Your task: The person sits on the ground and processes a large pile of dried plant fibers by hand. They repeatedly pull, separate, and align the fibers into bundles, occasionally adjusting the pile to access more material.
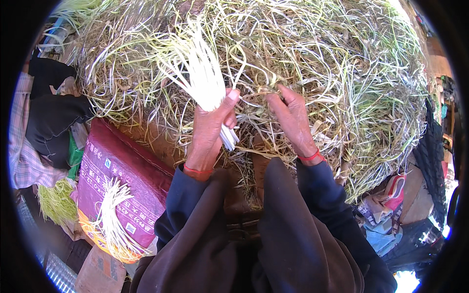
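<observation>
My left hand is wrapped around a bunch of white-stalked chives, which look like blanched garlic chives. Their cut white ends stick out below my palm, and the pale yellow-green leaves fan upward over the pile. To the right, my right hand pinches some withered chive leaves between thumb and forefinger. One pale strand curves between the two hands. Beneath both spreads a deep heap of loose chive leaves, part green, part dried brown. Red cords circle both wrists.
At my left, a purple printed sack carries a small bundle of white chives. Another person's dark-clad leg is beyond it. Yellow-green chives lie behind the sack. Crumpled cloth and bags lie at the right.
</observation>
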A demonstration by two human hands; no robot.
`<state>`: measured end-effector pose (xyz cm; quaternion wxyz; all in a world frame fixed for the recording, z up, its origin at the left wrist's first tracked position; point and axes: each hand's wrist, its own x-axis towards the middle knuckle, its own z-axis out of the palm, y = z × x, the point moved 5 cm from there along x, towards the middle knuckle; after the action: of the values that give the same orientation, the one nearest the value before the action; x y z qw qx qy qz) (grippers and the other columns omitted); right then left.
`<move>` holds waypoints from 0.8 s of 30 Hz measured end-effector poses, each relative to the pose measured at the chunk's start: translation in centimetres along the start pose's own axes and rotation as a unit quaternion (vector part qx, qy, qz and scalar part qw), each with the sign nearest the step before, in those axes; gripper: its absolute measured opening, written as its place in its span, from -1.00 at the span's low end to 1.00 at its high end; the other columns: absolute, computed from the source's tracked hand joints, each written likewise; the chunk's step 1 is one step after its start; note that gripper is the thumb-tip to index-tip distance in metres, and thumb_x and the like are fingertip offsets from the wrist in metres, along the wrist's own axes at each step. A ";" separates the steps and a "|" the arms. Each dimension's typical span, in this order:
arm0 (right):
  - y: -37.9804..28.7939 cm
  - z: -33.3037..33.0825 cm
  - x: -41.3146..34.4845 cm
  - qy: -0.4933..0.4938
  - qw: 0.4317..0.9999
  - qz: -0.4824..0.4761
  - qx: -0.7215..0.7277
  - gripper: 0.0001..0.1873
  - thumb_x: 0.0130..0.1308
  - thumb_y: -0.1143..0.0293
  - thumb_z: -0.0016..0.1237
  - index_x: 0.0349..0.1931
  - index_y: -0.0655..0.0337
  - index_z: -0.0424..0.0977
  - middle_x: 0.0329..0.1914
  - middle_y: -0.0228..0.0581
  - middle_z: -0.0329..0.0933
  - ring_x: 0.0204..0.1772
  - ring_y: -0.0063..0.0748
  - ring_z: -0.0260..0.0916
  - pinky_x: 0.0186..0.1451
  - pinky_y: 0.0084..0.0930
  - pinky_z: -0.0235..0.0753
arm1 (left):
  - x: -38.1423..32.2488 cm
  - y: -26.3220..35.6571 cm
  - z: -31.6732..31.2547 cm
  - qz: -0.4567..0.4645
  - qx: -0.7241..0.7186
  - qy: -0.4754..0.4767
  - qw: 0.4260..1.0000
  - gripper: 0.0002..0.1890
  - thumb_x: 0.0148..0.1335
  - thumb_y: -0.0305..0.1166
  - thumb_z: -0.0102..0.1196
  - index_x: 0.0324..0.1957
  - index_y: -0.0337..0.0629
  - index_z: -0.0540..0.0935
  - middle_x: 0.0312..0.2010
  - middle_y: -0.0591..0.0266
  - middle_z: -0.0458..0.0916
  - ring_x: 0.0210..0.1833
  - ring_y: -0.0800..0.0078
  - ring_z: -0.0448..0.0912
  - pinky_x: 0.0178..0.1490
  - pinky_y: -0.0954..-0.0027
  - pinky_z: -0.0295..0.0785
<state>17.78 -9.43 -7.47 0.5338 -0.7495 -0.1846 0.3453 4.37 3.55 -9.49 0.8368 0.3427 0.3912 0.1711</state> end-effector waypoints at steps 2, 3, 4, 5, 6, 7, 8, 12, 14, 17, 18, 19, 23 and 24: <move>0.3 -0.4 0.2 0.021 0.999 -0.040 -0.005 -0.82 0.45 0.39 0.05 -0.22 0.36 0.55 -0.53 -0.53 0.32 -0.39 -0.75 0.17 -0.39 -0.56 0.24 | -0.1 0.1 0.1 -0.001 -0.023 -0.015 1.000 -0.75 0.35 -0.33 0.36 -0.07 -0.22 0.60 -0.44 0.41 0.53 -0.60 0.71 0.27 -0.52 0.56 0.23; 0.5 -0.6 0.2 0.035 0.998 -0.059 -0.005 -0.82 0.45 0.39 0.05 -0.22 0.36 0.55 -0.53 -0.50 0.32 -0.39 -0.74 0.17 -0.39 -0.56 0.24 | -0.1 0.1 0.1 -0.005 -0.034 -0.021 0.999 -0.75 0.36 -0.32 0.35 -0.07 -0.22 0.60 -0.45 0.42 0.51 -0.59 0.71 0.27 -0.51 0.56 0.22; 0.6 -0.9 0.3 0.048 0.994 -0.084 -0.060 -0.84 0.44 0.42 0.03 -0.26 0.38 0.50 -0.53 -0.40 0.33 -0.41 -0.66 0.16 -0.40 -0.51 0.24 | -0.3 0.5 0.1 0.016 -0.068 -0.033 0.997 -0.70 0.32 -0.33 0.39 -0.04 -0.23 0.58 -0.28 0.30 0.67 -0.57 0.68 0.37 -0.51 0.53 0.32; 0.6 -1.3 0.4 0.060 0.988 -0.114 -0.083 -0.84 0.43 0.44 0.02 -0.27 0.38 0.48 -0.54 -0.37 0.32 -0.42 -0.63 0.16 -0.39 -0.49 0.25 | -0.2 0.8 0.1 0.020 -0.075 -0.043 0.996 -0.71 0.33 -0.34 0.38 -0.04 -0.23 0.58 -0.28 0.30 0.67 -0.57 0.68 0.36 -0.51 0.53 0.32; 0.7 -1.7 0.5 0.070 0.984 -0.127 -0.107 -0.84 0.43 0.45 0.00 -0.29 0.39 0.45 -0.55 -0.34 0.31 -0.43 -0.60 0.16 -0.39 -0.47 0.26 | -0.2 1.2 -0.1 0.023 -0.082 -0.052 0.995 -0.72 0.33 -0.34 0.37 -0.05 -0.22 0.58 -0.27 0.30 0.67 -0.57 0.68 0.35 -0.51 0.53 0.31; 0.9 -2.2 0.6 0.083 0.979 -0.131 -0.132 -0.84 0.42 0.47 -0.01 -0.30 0.40 0.43 -0.56 -0.30 0.30 -0.44 -0.57 0.16 -0.39 -0.44 0.28 | -0.2 1.3 -0.3 0.011 -0.076 -0.034 0.997 -0.73 0.34 -0.34 0.36 -0.05 -0.22 0.58 -0.27 0.30 0.67 -0.57 0.69 0.34 -0.51 0.53 0.31; 1.2 -2.7 0.8 0.088 0.978 -0.119 -0.146 -0.85 0.41 0.49 -0.05 -0.32 0.40 0.36 -0.56 -0.29 0.28 -0.45 -0.52 0.15 -0.38 -0.38 0.29 | -0.5 1.6 -0.4 0.035 -0.086 -0.030 0.995 -0.76 0.36 -0.34 0.34 -0.08 -0.21 0.59 -0.27 0.31 0.66 -0.57 0.70 0.32 -0.50 0.55 0.30; 1.6 -5.0 1.8 0.102 0.977 -0.127 -0.137 -0.87 0.44 0.45 -0.11 -0.26 0.34 0.39 -0.50 -0.35 0.30 -0.42 -0.54 0.18 -0.39 -0.46 0.24 | -0.7 2.9 -0.7 0.070 -0.070 -0.047 0.994 -0.79 0.39 -0.31 0.31 -0.10 -0.17 0.59 -0.17 0.22 0.64 -0.54 0.71 0.32 -0.49 0.56 0.28; 2.1 -6.1 2.0 0.103 0.983 -0.111 -0.103 -0.87 0.46 0.45 -0.12 -0.22 0.34 0.42 -0.49 -0.39 0.31 -0.42 -0.53 0.17 -0.39 -0.46 0.23 | -0.8 3.1 -0.8 0.066 -0.094 -0.056 0.992 -0.81 0.40 -0.32 0.30 -0.10 -0.14 0.59 -0.11 0.17 0.63 -0.54 0.71 0.31 -0.49 0.56 0.27; 3.2 -7.7 2.6 0.112 0.990 -0.059 -0.062 -0.78 0.51 0.37 -0.16 -0.07 0.31 0.49 -0.46 -0.50 0.27 -0.42 -0.59 0.13 -0.38 -0.52 0.19 | -0.6 3.7 -1.4 0.056 -0.114 -0.068 0.990 -0.82 0.41 -0.32 0.28 -0.10 -0.13 0.57 -0.05 0.09 0.60 -0.52 0.70 0.31 -0.48 0.58 0.29; 3.7 -8.4 2.8 0.113 0.992 -0.022 -0.045 -0.73 0.54 0.32 -0.16 0.01 0.32 0.51 -0.43 -0.53 0.28 -0.40 -0.63 0.13 -0.36 -0.57 0.17 | -0.7 3.9 -1.7 0.065 -0.119 -0.062 0.989 -0.81 0.41 -0.32 0.27 -0.09 -0.13 0.57 -0.05 0.09 0.60 -0.52 0.69 0.32 -0.47 0.58 0.29; 4.3 -9.1 2.9 0.113 0.993 0.015 -0.027 -0.67 0.56 0.28 -0.16 0.08 0.33 0.52 -0.41 -0.55 0.28 -0.38 -0.68 0.13 -0.35 -0.62 0.15 | -0.7 4.2 -2.0 0.076 -0.122 -0.060 0.988 -0.81 0.41 -0.31 0.27 -0.08 -0.14 0.56 -0.05 0.10 0.61 -0.51 0.69 0.33 -0.47 0.59 0.30; 5.7 -11.6 3.2 0.113 0.987 0.060 0.094 -0.70 0.61 0.35 -0.22 0.14 0.31 0.50 -0.44 -0.59 0.27 -0.45 -0.69 0.11 -0.43 -0.67 0.15 | -0.6 5.7 -3.3 0.113 -0.146 -0.065 0.981 -0.73 0.43 -0.30 0.24 0.03 -0.20 0.54 -0.09 0.14 0.61 -0.40 0.64 0.37 -0.45 0.58 0.33; 6.4 -12.4 3.6 0.138 0.974 0.108 0.141 -0.69 0.62 0.40 -0.26 0.22 0.27 0.43 -0.45 -0.61 0.25 -0.47 -0.70 0.11 -0.40 -0.68 0.18 | -0.7 6.1 -3.5 0.129 -0.161 -0.075 0.976 -0.69 0.45 -0.28 0.22 0.07 -0.24 0.52 -0.09 0.17 0.61 -0.33 0.62 0.40 -0.44 0.58 0.34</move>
<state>28.53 -17.76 -12.18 0.6138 -0.7226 0.0235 0.3171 1.13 9.02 -6.40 0.8788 0.2630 0.2471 0.3122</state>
